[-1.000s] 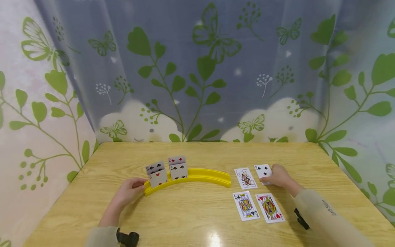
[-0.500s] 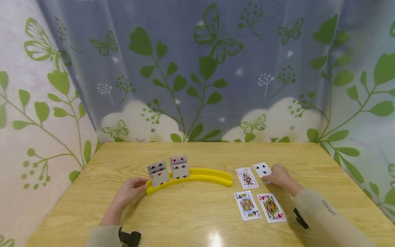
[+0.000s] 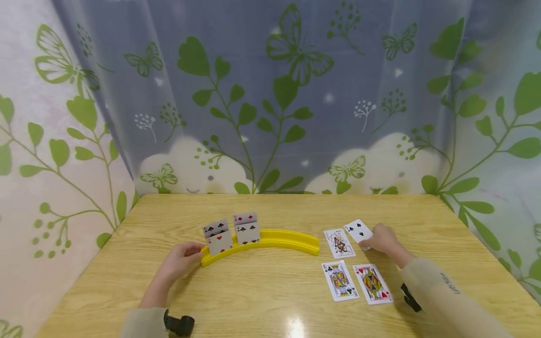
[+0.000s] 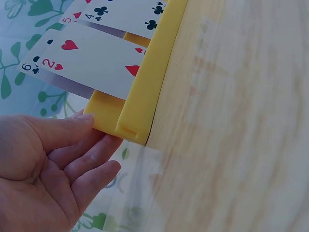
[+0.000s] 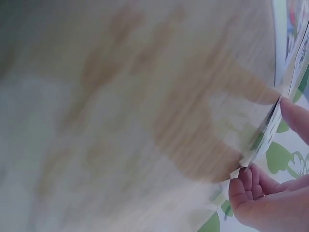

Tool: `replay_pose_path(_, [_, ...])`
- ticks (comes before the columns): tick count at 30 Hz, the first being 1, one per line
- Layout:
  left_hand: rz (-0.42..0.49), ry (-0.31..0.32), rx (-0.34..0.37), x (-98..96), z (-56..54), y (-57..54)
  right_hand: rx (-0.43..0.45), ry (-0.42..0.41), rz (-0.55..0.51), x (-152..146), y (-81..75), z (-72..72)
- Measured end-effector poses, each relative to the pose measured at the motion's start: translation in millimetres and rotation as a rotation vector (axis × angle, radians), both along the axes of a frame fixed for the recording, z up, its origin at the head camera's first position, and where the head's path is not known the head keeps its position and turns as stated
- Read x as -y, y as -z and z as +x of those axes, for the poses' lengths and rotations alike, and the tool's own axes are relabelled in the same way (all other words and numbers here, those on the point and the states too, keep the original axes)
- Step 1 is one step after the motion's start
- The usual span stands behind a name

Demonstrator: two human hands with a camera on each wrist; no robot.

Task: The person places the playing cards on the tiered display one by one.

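Our right hand (image 3: 382,238) now pinches the five of spades (image 3: 358,230), its far edge tilted up off the table (image 3: 270,300) where it lay flat a second ago. Our left hand (image 3: 179,260), fingers straight, stays against the near end of the yellow card rack (image 3: 279,239), so the lifting has begun.

We see soft, even daylight, a glare spot on the table (image 3: 294,324), curved wide-angle edges, and a blurred right-wrist view.

Spade card (image 3: 358,230) half under right hand (image 3: 382,240)
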State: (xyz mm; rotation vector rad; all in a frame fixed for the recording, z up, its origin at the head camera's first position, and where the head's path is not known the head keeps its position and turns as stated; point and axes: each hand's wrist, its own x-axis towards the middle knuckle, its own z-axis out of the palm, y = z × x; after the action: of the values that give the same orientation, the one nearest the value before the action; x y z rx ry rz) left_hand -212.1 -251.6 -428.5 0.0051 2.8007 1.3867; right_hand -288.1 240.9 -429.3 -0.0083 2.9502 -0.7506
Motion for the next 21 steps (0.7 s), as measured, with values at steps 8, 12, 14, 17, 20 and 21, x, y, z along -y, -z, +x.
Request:
replay_pose_path(8, [-0.014,-0.011,0.007,-2.5,1.3,-1.5,-0.051,-0.043,-0.002,-3,-4.5,1.4])
replay_pose_path(12, [-0.023,-0.013,0.019,-2.0,1.6,-2.2,-0.085,-0.043,-0.007,-7,-6.5,3.2])
replay_pose_path(14, [-0.024,-0.01,0.018,-1.2,1.4,-2.3,-0.102,-0.031,-0.005,-9,-7.6,3.8])
replay_pose_path(17, [-0.026,-0.012,0.017,-1.0,1.4,-2.0,-0.115,-0.017,-0.019,-12,-9.4,5.3])
replay_pose_path(20, [-0.029,-0.006,0.009,-1.9,1.5,-1.7,-0.132,0.0,-0.049,-16,-10.7,7.2])
replay_pose_path(21, [-0.027,-0.001,0.007,-2.6,1.5,-1.7,-0.14,0.005,-0.06,-18,-11.1,7.8])
